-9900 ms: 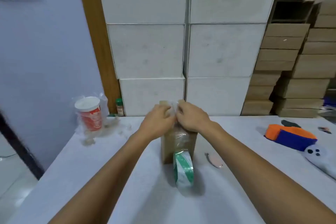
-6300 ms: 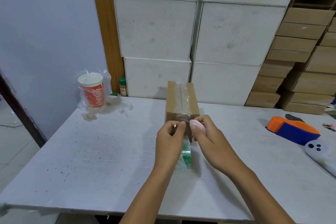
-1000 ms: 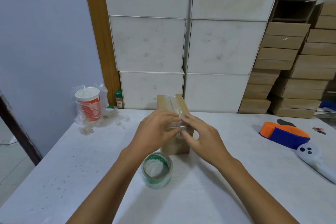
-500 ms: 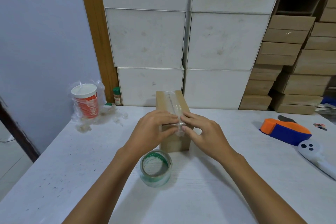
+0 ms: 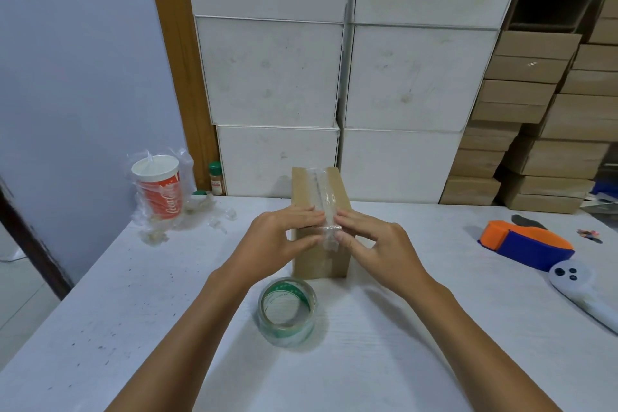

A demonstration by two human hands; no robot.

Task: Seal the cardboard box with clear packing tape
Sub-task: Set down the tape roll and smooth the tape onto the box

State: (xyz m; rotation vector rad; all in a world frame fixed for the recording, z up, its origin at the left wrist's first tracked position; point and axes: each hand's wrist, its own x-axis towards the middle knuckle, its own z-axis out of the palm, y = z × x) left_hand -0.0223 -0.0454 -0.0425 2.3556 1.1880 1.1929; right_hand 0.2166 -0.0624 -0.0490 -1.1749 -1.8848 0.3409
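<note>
Head view: cardboard box (image 5: 320,221) stands mid-tabletop (image 5: 133,294). Left hand (image 5: 279,237) and right hand (image 5: 369,241), grips spread flat, press the tape strip (image 5: 326,207) over the near edge, apparently to bond it. Tape roll (image 5: 287,310) lies nearer, unheld.

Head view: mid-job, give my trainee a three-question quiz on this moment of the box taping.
1. True or false: the tape roll lies on the table, held by neither hand.
2. Which hands touch the cardboard box? A) left only B) right only C) both
3. Fill in: the red cup stands to the ___ of the box.

Key: 1 true. 2 C: left hand, right hand. 3 left.
</note>
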